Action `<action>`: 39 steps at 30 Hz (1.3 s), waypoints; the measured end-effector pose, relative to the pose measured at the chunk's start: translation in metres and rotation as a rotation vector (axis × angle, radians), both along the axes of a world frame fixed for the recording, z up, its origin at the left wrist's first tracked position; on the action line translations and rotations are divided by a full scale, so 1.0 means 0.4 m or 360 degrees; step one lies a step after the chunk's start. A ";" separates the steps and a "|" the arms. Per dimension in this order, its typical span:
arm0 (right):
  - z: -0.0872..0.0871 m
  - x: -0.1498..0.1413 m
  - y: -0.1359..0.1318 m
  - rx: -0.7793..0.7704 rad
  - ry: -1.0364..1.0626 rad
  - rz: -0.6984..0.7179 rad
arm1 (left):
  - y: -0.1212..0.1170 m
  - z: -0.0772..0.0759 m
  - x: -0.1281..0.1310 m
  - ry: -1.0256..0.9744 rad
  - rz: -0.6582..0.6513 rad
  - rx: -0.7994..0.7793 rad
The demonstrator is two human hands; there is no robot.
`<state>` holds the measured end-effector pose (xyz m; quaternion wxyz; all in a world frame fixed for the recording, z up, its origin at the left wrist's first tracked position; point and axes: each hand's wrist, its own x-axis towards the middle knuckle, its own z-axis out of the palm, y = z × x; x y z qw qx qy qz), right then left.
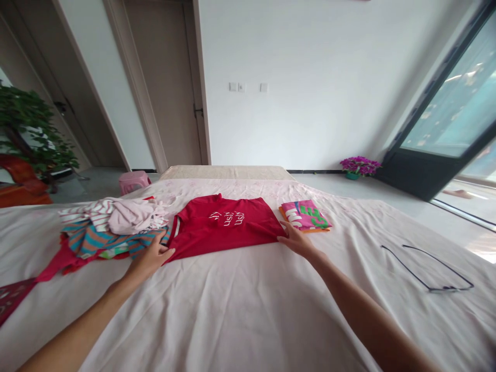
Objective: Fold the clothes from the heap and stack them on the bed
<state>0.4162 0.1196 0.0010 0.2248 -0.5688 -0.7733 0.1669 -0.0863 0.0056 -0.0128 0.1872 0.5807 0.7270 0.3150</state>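
A red T-shirt [227, 227] with white lettering lies folded over on the sheet in front of me. At its near left corner, my left hand [157, 250] pinches the cloth between thumb and fingers. My right hand [294, 238] grips the near right corner in the same way. Close beyond my right fingers rests a small stack of folded clothes [306, 215], pink with green and white print above an orange layer. Beside my left hand is a loose heap of clothes [112, 232], with striped and pale pink pieces.
A pair of glasses [430, 284] lies on the pale sheet [232, 315] at the right. Part of a dark red garment [17, 297] trails off at the left. Past the bed are a pink stool [134, 181], a potted plant [34, 129] and purple flowers [359, 166].
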 end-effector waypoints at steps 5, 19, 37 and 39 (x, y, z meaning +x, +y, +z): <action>0.000 -0.014 0.000 0.0080 -0.0064 -0.0086 | -0.017 0.018 0.030 0.0206 0.0036 0.0150; 0.048 0.075 -0.092 -0.0146 -0.0191 -0.0077 | -0.063 0.070 0.032 0.0428 -0.0146 -0.0130; 0.015 -0.030 -0.062 0.0197 -0.0331 -0.0379 | 0.148 0.076 0.152 0.0979 0.0175 0.0223; 0.006 -0.030 -0.064 0.0175 -0.0361 -0.0395 | 0.156 0.064 0.154 0.1033 0.0095 0.0200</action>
